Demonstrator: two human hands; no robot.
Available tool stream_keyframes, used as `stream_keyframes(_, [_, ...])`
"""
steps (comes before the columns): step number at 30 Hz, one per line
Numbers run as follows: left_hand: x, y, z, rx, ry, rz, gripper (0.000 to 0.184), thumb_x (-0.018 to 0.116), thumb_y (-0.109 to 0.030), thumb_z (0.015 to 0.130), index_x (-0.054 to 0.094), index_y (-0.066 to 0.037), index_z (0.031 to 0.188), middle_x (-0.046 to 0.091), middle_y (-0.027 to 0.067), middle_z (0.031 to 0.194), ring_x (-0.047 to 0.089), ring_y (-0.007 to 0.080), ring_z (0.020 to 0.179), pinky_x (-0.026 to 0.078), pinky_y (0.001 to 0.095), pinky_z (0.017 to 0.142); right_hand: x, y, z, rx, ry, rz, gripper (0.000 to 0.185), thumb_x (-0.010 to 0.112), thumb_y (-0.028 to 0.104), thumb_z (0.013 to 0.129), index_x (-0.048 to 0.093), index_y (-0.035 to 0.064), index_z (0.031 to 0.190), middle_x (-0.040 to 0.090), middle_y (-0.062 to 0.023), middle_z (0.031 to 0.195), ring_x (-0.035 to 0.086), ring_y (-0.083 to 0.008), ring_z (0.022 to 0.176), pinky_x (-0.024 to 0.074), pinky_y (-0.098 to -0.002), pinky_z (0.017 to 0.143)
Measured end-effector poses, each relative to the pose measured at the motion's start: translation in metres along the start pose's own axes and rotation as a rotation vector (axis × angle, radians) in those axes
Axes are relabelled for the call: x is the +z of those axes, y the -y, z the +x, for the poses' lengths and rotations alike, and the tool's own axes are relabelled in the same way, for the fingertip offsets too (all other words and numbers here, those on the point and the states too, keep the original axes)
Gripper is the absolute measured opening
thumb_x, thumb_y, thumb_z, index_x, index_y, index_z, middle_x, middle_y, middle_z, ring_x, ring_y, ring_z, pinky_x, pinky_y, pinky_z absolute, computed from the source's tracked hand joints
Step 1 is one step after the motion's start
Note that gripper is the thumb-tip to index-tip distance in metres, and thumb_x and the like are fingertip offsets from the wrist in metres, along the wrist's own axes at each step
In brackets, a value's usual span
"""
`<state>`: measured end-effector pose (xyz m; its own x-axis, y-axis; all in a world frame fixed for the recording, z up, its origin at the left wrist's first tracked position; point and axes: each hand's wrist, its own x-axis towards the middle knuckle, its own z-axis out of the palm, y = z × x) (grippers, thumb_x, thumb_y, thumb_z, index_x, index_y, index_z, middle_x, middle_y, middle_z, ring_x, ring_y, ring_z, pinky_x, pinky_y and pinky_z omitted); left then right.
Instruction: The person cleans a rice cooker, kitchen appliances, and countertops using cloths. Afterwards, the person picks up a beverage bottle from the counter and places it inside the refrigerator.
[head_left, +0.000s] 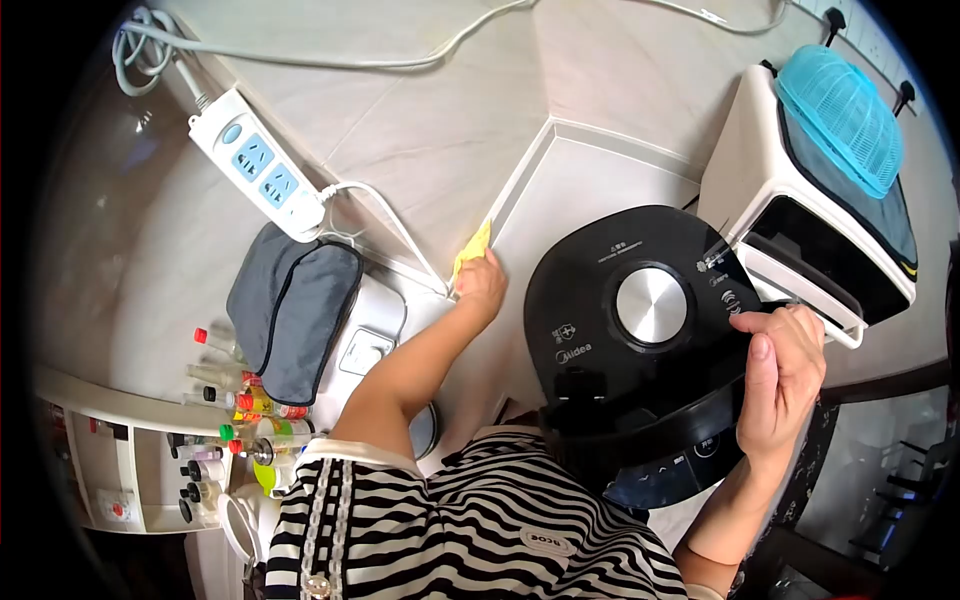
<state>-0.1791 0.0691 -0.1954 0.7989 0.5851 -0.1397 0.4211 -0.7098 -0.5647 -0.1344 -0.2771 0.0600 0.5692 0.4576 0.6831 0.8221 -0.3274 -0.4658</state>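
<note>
My left hand (482, 287) is closed on a yellow cloth (473, 252), which touches the pale surface along the wall edge. A large black appliance (600, 350) with a round silver disc (651, 305) on its lid stands in front of me. Over its right side is my right hand (785, 375), fingers curled and thumb near the lid's rim; whether it grips the edge cannot be made out. A white cable (400, 225) runs down close to my left hand.
At the left are a white power strip (255, 165), a grey cloth cover (295, 310) and several bottles (240, 402). To the right stands a white appliance (765, 165) with a blue mesh basket (840, 120) on top. Shelves (125, 470) line the lower left.
</note>
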Motion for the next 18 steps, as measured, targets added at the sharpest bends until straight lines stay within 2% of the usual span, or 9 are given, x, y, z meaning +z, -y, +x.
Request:
stream_keyframes(3, [0.013,0.011,-0.014,0.011,0.012,-0.007,0.055,0.05,-0.018,0.087,0.036,0.005,0.135,0.063,0.0146,0.092,0.063,0.0247,0.079,0.053,0.0348,0.057,0.001,0.001,-0.002,0.011,0.007,0.004,0.02,0.056,0.019,0.079,0.062,0.0006,0.076,0.047,-0.0072,0.059,0.042,-0.0226,0.061,0.0341,-0.0326,0.072])
stream_keyframes(4, [0.015,0.016,-0.015,0.021,0.068,-0.085,0.064,0.056,-0.021,0.083,0.032,0.011,0.133,0.063,0.0172,0.095,0.065,0.0234,0.082,0.054,0.0307,0.064,0.001,0.001,-0.002,0.005,0.006,-0.001,0.02,0.056,0.019,0.079,0.062,0.0005,0.076,0.047,-0.0073,0.059,0.043,-0.0227,0.062,0.0341,-0.0327,0.072])
stream_keyframes(7, [0.011,0.029,-0.025,-0.001,0.099,-0.222,0.073,0.063,-0.023,0.079,0.028,0.014,0.132,0.063,0.0184,0.096,0.065,0.0236,0.085,0.054,0.0321,0.066,-0.002,0.002,-0.001,0.014,0.016,-0.015,0.018,0.055,0.017,0.078,0.062,0.0006,0.075,0.047,-0.0077,0.06,0.043,-0.0233,0.062,0.0345,-0.0329,0.072])
stream_keyframes(8, [0.01,0.03,-0.024,0.034,0.054,-0.258,0.08,0.067,-0.023,0.075,0.026,0.015,0.132,0.064,0.0187,0.092,0.066,0.027,0.083,0.055,0.0345,0.067,-0.002,0.002,0.0,0.014,0.018,-0.021,0.018,0.055,0.017,0.077,0.062,0.0007,0.075,0.047,-0.0077,0.06,0.043,-0.0234,0.062,0.0346,-0.0329,0.072])
stream_keyframes(11, [-0.002,0.03,-0.009,0.003,0.061,-0.411,0.068,0.065,-0.019,0.077,0.033,0.013,0.128,0.065,0.0169,0.085,0.066,0.0273,0.077,0.055,0.0347,0.067,0.0,0.003,0.002,-0.001,0.006,-0.034,0.02,0.055,0.019,0.077,0.061,0.0008,0.074,0.044,-0.0078,0.058,0.042,-0.024,0.06,0.0346,-0.0336,0.071])
stream_keyframes(14, [0.004,0.006,0.034,-0.031,-0.31,-0.342,0.054,0.062,-0.013,0.079,0.041,0.011,0.123,0.065,0.0154,0.079,0.067,0.027,0.072,0.055,0.0354,0.066,0.0,0.005,0.004,0.04,0.035,-0.038,0.028,0.051,0.024,0.081,0.061,-0.0011,0.072,0.043,-0.0083,0.058,0.04,-0.0244,0.058,0.0342,-0.0345,0.07])
stream_keyframes(18, [-0.023,-0.014,0.119,-0.152,-0.325,-0.566,0.045,0.058,-0.008,0.08,0.045,0.008,0.12,0.065,0.0139,0.077,0.066,0.0276,0.072,0.055,0.0371,0.064,0.0,0.003,0.004,0.072,0.06,-0.06,0.038,0.046,0.032,0.083,0.062,-0.0004,0.072,0.042,-0.008,0.055,0.042,-0.0245,0.056,0.037,-0.04,0.078])
